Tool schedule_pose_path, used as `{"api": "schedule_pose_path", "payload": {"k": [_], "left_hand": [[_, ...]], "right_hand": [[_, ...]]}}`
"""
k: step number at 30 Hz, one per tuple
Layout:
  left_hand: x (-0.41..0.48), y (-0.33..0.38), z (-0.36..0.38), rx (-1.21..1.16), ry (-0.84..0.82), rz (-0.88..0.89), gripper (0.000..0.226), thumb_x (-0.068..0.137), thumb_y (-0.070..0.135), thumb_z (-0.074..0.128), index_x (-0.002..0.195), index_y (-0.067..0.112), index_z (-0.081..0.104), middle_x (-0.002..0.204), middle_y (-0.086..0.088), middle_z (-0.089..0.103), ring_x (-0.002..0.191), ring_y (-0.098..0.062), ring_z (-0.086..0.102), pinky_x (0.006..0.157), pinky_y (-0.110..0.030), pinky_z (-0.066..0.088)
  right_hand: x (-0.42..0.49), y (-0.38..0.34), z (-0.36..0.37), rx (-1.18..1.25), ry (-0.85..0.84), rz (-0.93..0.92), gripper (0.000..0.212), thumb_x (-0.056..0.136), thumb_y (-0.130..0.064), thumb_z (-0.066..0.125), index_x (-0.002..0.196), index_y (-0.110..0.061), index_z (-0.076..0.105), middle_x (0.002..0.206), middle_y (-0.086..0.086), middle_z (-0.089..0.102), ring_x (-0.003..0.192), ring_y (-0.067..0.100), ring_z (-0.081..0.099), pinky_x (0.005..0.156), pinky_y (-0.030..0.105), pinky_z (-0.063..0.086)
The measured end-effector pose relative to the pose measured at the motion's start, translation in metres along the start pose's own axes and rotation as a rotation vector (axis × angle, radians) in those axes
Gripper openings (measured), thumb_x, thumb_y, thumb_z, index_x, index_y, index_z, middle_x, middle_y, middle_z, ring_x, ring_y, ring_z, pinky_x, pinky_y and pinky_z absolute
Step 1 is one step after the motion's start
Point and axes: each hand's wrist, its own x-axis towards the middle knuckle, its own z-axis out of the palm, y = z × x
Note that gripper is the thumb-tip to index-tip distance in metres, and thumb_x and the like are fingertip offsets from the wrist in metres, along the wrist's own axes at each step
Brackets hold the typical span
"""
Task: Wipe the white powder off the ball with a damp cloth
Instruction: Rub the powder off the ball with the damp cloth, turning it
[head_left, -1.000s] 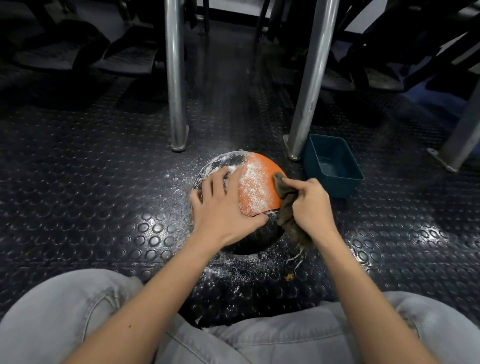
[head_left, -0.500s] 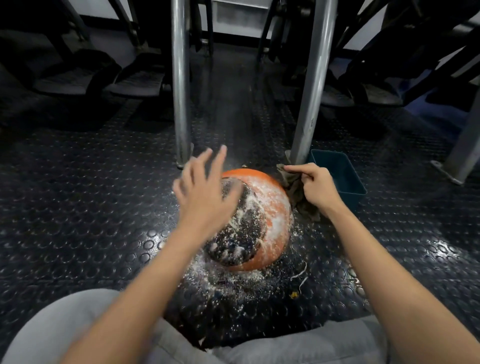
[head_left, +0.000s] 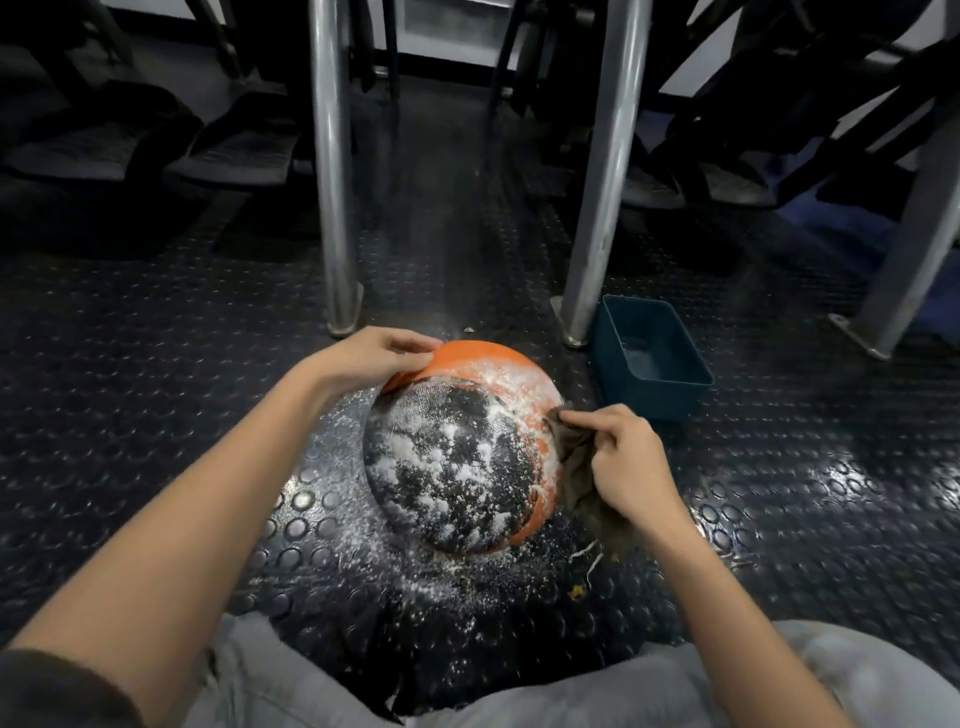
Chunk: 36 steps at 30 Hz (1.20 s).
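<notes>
Since a moment ago my left hand (head_left: 371, 356) has dropped to grip the far rim of the powder-caked orange-and-black ball (head_left: 460, 449) on the studded floor (head_left: 156, 415), while my right hand (head_left: 623, 457) pinches the damp cloth (head_left: 574, 457) against its right side, and a hard wipe could roll it through the spilled powder (head_left: 415, 577) and re-coat it.

Looking like a gym or sports hall floor area: black studded rubber flooring (head_left: 156, 415) is running everywhere, metal equipment legs (head_left: 332, 182) are standing bolted at the far side, dark padded mats (head_left: 234, 150) are lying behind, white powder (head_left: 363, 566) is dusting the floor.
</notes>
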Motion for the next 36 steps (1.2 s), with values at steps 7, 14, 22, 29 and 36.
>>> {"api": "schedule_pose_path", "payload": {"k": [7,14,22,29,36], "left_hand": [[-0.059,-0.016,0.027,0.096,0.32,0.034,0.043,0.039,0.075,0.075,0.075,0.052,0.065,0.092,0.028,0.061,0.098,-0.006,0.057,0.103,-0.047,0.036],[-0.071,-0.011,0.039,0.179,0.195,0.122,0.079,0.039,0.084,0.068,0.111,0.063,0.043,0.126,0.026,0.038,0.124,-0.002,0.034,0.114,-0.051,0.005],[-0.067,-0.013,0.043,0.095,0.256,0.083,0.059,0.062,0.069,0.054,0.119,0.054,0.049,0.129,0.023,0.041,0.128,-0.005,0.035,0.114,-0.053,-0.003],[-0.068,-0.008,0.068,0.216,0.277,0.085,0.088,0.051,0.086,0.048,0.133,0.058,0.031,0.14,0.021,0.025,0.132,-0.007,0.022,0.113,-0.049,-0.004],[-0.067,-0.007,0.075,0.262,0.242,0.063,0.098,0.047,0.084,0.051,0.137,0.059,0.021,0.147,0.02,0.017,0.139,-0.011,0.015,0.112,-0.05,-0.008]], "right_hand": [[0.014,0.002,-0.003,-0.026,-0.005,-0.019,0.053,0.088,0.016,0.031,0.11,-0.013,0.069,0.106,-0.002,0.053,0.099,0.011,0.045,0.076,0.008,0.03],[0.042,-0.002,-0.004,-0.074,-0.088,-0.097,0.053,0.089,0.014,0.032,0.114,-0.017,0.068,0.108,-0.002,0.052,0.1,0.01,0.044,0.079,0.007,0.027],[0.035,-0.022,-0.015,0.063,0.109,-0.216,0.043,0.094,0.009,0.038,0.108,-0.015,0.07,0.105,-0.005,0.058,0.098,0.008,0.05,0.078,0.0,0.032],[0.027,-0.026,-0.004,-0.183,-0.068,-0.365,0.049,0.091,0.011,0.037,0.108,-0.02,0.071,0.103,-0.008,0.051,0.101,0.024,0.047,0.085,0.022,0.033],[0.029,-0.027,-0.022,-0.177,0.038,-0.325,0.045,0.092,0.009,0.039,0.109,-0.018,0.07,0.104,-0.006,0.055,0.105,0.026,0.05,0.092,0.031,0.04]]}}
